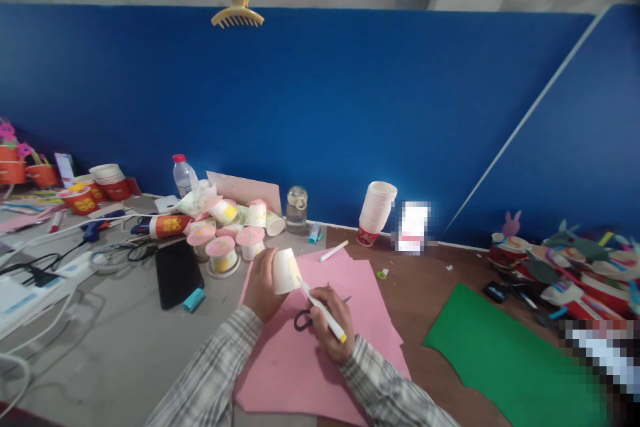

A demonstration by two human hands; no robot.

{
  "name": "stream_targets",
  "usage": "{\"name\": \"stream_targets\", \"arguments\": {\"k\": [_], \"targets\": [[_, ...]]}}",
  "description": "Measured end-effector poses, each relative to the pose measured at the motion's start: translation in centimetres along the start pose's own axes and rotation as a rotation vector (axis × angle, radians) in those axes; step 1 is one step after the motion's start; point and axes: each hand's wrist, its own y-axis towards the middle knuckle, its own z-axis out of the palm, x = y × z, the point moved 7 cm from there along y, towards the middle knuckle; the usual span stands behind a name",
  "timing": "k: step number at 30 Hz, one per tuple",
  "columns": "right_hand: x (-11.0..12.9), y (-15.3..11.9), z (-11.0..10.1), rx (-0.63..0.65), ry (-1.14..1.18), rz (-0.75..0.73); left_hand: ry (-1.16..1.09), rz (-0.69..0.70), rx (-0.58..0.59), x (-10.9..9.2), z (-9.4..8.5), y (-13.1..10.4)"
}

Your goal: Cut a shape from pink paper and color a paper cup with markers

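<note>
My left hand (261, 285) holds a small white paper cup (287, 270) on its side above the pink paper sheets (300, 360). My right hand (333, 320) grips a white marker with a yellow end (323, 310), its tip touching the cup's side. Black scissors (303, 319) lie on the pink paper just under my right hand, partly hidden by it. Both my sleeves are grey plaid.
Decorated cups with pink lids (223, 240) cluster behind my left hand, next to a black phone (177, 273) and a water bottle (183, 175). A stack of paper cups (376, 212), a glass jar (297, 209), green paper (505, 360) and craft clutter (565, 273) lie to the right. Cables (40, 280) are left.
</note>
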Motion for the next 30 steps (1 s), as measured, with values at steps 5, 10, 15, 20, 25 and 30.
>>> {"name": "stream_targets", "arguments": {"k": [5, 10, 15, 20, 25, 30], "targets": [[-0.1, 0.1, 0.3, 0.051, -0.022, -0.007, 0.002, 0.016, 0.031, 0.2, 0.5, -0.3], [-0.2, 0.1, 0.6, 0.077, -0.029, 0.014, 0.013, 0.043, 0.038, 0.0, 0.8, -0.6], [0.2, 0.2, 0.5, 0.072, -0.050, -0.020, -0.001, 0.029, 0.017, -0.2, 0.5, -0.4], [0.2, 0.3, 0.5, 0.089, -0.054, 0.002, -0.017, 0.001, -0.033, 0.4, -0.3, 0.1], [-0.4, 0.1, 0.2, 0.063, -0.015, 0.062, -0.025, -0.038, -0.028, 0.7, -0.5, 0.3], [-0.7, 0.0, 0.1, -0.012, 0.048, 0.107, -0.032, -0.062, -0.018, 0.8, -0.3, 0.2]]}}
